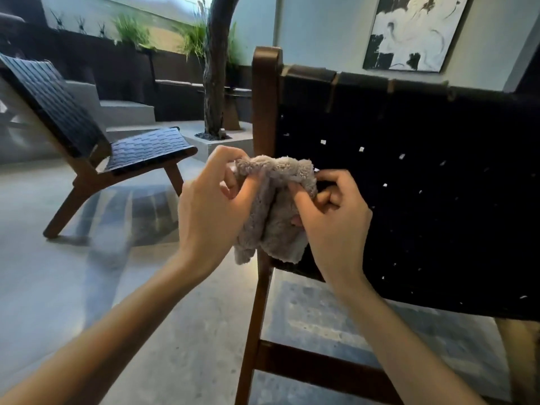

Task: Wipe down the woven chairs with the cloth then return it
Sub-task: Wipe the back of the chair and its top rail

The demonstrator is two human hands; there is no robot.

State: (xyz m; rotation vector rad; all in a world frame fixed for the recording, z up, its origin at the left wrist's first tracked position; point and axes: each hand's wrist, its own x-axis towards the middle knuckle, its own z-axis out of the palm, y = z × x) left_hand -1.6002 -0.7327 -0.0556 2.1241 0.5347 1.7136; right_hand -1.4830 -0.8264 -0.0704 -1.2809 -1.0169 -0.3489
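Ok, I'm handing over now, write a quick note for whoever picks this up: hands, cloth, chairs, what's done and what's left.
Left hand: grip shut on the cloth, pinching its upper left edge.
Right hand: grip also shut on the cloth, at its right side.
Cloth: bunched between both hands, held in the air in front of the near chair, by its wooden left post.
Second woven chair: stands apart on the floor to the left.
Done: cannot tell from this view which chair has been wiped.
Left: wipe whatever remains, then return the cloth.
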